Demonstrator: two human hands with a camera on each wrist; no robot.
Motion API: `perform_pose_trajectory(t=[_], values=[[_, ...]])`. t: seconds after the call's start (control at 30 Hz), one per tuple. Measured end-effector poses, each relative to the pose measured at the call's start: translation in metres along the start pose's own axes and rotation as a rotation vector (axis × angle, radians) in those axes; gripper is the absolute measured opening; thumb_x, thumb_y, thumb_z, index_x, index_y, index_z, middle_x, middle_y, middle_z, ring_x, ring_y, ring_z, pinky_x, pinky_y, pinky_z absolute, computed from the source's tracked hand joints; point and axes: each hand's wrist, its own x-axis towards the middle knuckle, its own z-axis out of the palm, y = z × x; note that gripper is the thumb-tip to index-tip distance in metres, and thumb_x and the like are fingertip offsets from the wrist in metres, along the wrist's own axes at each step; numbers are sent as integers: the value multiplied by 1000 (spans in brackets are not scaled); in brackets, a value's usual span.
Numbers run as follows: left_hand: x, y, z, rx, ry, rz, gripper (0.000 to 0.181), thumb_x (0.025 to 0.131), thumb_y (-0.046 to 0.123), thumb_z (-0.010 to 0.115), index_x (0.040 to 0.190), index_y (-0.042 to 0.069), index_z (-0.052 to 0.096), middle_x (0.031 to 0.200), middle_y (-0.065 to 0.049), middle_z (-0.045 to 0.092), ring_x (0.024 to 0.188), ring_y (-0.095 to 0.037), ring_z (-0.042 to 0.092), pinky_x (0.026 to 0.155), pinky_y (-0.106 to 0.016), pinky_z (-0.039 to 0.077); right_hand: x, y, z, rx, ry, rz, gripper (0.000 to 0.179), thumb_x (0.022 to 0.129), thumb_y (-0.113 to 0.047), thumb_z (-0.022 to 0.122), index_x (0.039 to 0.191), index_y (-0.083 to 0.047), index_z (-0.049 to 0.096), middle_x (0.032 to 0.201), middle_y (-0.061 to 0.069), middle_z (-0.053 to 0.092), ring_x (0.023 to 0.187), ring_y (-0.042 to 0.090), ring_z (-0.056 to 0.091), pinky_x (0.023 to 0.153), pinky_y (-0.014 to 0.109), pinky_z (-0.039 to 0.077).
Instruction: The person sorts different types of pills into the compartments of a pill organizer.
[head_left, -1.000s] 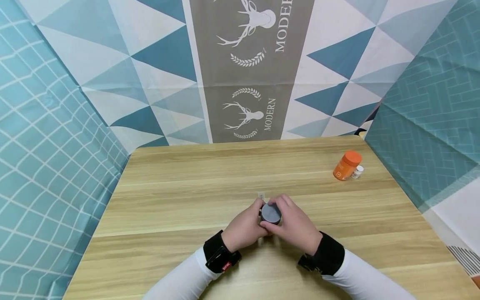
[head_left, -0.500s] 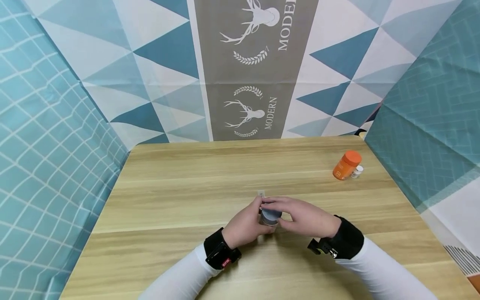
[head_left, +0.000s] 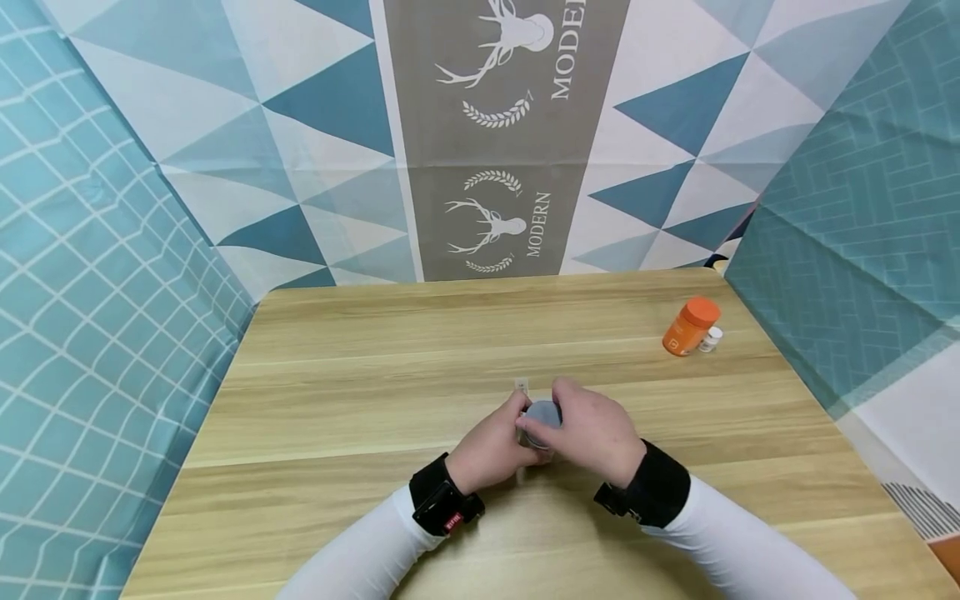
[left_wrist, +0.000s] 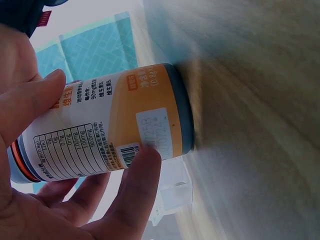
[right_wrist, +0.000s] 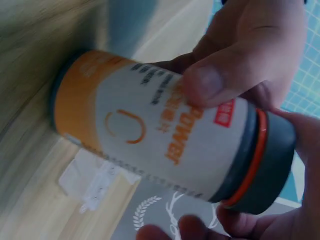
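Observation:
A supplement bottle [left_wrist: 100, 125] with a white and orange label stands on the wooden table, its base touching the surface. My left hand [head_left: 491, 446] grips its body, thumb on one side and fingers on the other. At the top, the grey lid [head_left: 543, 412] sits on the bottle, with an orange ring [right_wrist: 247, 162] just below it. My right hand [head_left: 596, 429] holds the lid's rim between thumb and fingers. In the right wrist view, the left thumb [right_wrist: 207, 85] presses the label. The head view hides most of the bottle's body behind the hands.
Just beyond the bottle lies a small clear plastic box [right_wrist: 87, 175], seen as a pale patch in the head view. An orange jar [head_left: 691, 326] and a small white-capped bottle [head_left: 710, 339] stand at the back right. Patterned cloth [head_left: 322, 133] hangs behind the table.
My right hand swung outward with its fingers stretched across the lid, then came back round to hold the rim. The left hand and bottle stayed nearly in place.

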Motion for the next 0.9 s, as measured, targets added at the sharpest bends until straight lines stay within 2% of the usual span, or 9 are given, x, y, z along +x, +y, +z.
perform_pose_trajectory(t=[0.1,0.17,0.27,0.33,0.4,0.53,0.7,0.8,0.9], values=[[0,-1,1,-3,2,9,48,79,25,81,110,15,45,107,1,62,91,-5,57,80,-28,50,1,4,-3,-2,4,-77,54,95,-62,43,94,-11,59,80,1,61,65,11,56,51,29,48],[0,-2,1,-3,4,18,56,79,24,80,120,14,44,113,0,61,98,-5,56,86,-31,50,1,8,-9,19,-42,-203,43,101,-48,43,111,-10,63,106,4,64,92,12,59,72,35,54],[0,-3,0,-17,-7,26,64,80,23,80,129,14,41,118,-1,60,103,-5,55,90,-33,49,2,11,-22,33,-180,-416,34,101,-21,50,133,-11,56,139,7,49,124,14,42,96,42,46],[0,-4,-1,-28,-15,30,69,80,22,80,135,14,38,122,0,58,106,-5,53,93,-34,48,2,12,-29,17,-271,-519,43,95,-8,53,138,-13,52,148,8,39,131,16,33,100,43,43],[1,-4,-1,-46,-28,30,67,81,21,80,133,15,38,122,0,58,107,-5,53,93,-34,48,3,12,-34,-16,-308,-565,49,91,-2,56,139,-13,52,148,8,39,131,16,34,100,41,44],[2,-5,-2,-64,-39,22,61,80,21,80,127,15,41,119,1,58,105,-6,53,92,-34,48,6,10,-36,-56,-296,-556,47,88,-9,64,135,-11,56,137,6,50,119,11,45,94,35,49],[2,-4,-1,-40,-33,-5,52,79,25,81,115,17,44,109,3,61,97,-8,55,82,-29,50,8,7,-31,-66,-216,-435,40,83,-24,71,119,-9,62,109,-1,59,87,5,54,74,26,53],[3,-4,-2,-26,-30,-17,46,79,26,81,107,18,45,105,3,63,93,-8,56,78,-28,49,8,5,-23,-106,-137,-340,35,79,-36,72,103,-13,60,87,-5,58,68,6,51,56,21,49],[2,-4,-1,-21,-35,-23,43,79,27,80,102,19,44,104,3,64,90,-8,57,76,-27,49,8,3,-13,-144,-68,-254,36,77,-46,69,89,-16,52,69,-7,51,54,7,45,43,21,37]])
